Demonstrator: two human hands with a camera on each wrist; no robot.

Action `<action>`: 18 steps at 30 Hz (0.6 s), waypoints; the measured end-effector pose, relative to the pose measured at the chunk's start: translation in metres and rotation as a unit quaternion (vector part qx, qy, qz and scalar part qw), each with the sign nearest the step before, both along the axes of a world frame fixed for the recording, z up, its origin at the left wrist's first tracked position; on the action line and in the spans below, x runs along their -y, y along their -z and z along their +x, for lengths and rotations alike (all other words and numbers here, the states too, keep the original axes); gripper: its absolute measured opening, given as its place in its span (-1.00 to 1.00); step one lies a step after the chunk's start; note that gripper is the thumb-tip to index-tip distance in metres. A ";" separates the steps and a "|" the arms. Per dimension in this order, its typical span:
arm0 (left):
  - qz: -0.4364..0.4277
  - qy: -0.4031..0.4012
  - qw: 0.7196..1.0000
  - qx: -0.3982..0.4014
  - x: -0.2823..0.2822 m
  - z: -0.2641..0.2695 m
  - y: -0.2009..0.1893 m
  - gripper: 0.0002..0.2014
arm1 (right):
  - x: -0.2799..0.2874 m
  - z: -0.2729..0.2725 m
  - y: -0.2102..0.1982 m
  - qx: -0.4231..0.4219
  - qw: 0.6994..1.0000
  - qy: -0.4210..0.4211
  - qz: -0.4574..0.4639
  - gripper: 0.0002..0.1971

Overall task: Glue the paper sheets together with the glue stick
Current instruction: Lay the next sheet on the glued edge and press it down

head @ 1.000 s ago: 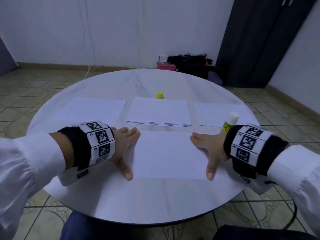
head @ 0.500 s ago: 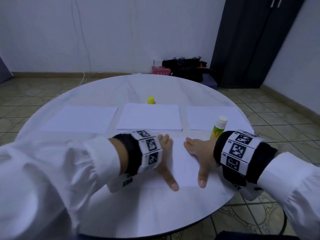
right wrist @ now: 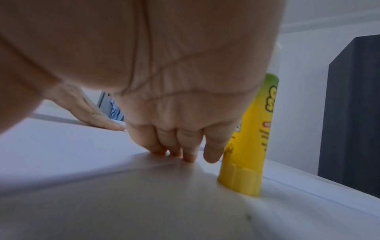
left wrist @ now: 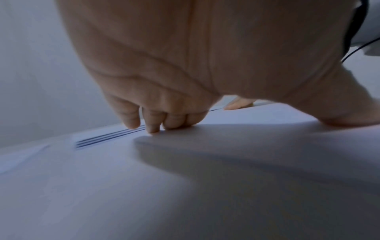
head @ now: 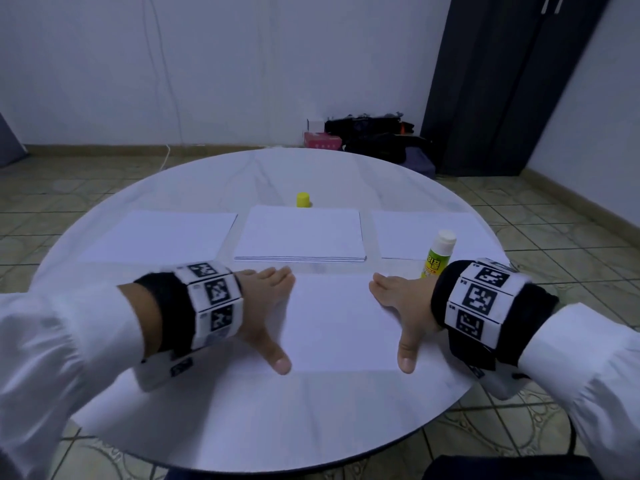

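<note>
A white sheet (head: 341,323) lies flat near the front of the round table (head: 242,410). My left hand (head: 266,306) presses on its left part with straight fingers (left wrist: 152,123) and thumb spread. My right hand (head: 398,306) presses its right part the same way, fingers (right wrist: 189,151) flat. The uncapped glue stick (head: 437,254) stands upright just beyond my right hand, also close beside it in the right wrist view (right wrist: 252,138). Its yellow cap (head: 303,199) sits farther back. A paper stack (head: 299,233) lies in the middle, with single sheets to the left (head: 159,235) and right (head: 415,233).
Bags and a pink box (head: 322,140) sit on the tiled floor behind the table. A dark cabinet (head: 502,81) stands at the back right. The table's front edge (head: 277,469) is close to my body.
My left hand slid right across the sheet toward the right hand, then back left a little; both hands still press flat. The head view shifted slightly.
</note>
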State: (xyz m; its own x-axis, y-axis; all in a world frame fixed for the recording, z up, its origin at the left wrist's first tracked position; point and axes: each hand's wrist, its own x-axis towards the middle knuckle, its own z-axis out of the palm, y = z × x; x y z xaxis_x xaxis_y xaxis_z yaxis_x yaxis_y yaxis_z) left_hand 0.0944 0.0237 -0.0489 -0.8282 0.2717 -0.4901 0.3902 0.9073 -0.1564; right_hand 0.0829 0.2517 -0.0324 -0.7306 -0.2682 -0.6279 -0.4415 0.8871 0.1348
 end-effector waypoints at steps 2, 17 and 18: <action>-0.001 -0.015 1.000 0.014 0.021 0.004 -0.002 0.52 | 0.000 0.000 -0.002 0.005 1.000 0.004 -0.003 0.28; 0.104 -0.103 0.989 -0.016 0.036 0.001 -0.006 0.51 | -0.003 0.002 -0.003 0.008 0.999 0.025 -0.031 0.29; 0.150 -0.133 0.980 -0.016 0.034 0.000 -0.007 0.41 | -0.002 0.002 -0.003 0.009 0.999 0.029 -0.035 0.30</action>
State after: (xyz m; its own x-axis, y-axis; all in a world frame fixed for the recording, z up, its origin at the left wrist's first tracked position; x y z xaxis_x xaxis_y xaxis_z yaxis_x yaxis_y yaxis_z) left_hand 0.0949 -0.0102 -0.0419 -0.9033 0.1719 -0.3931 0.1331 0.9833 0.1243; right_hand 0.0852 0.2541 -0.0298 -0.7347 -0.2683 -0.6232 -0.3902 0.9185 0.0646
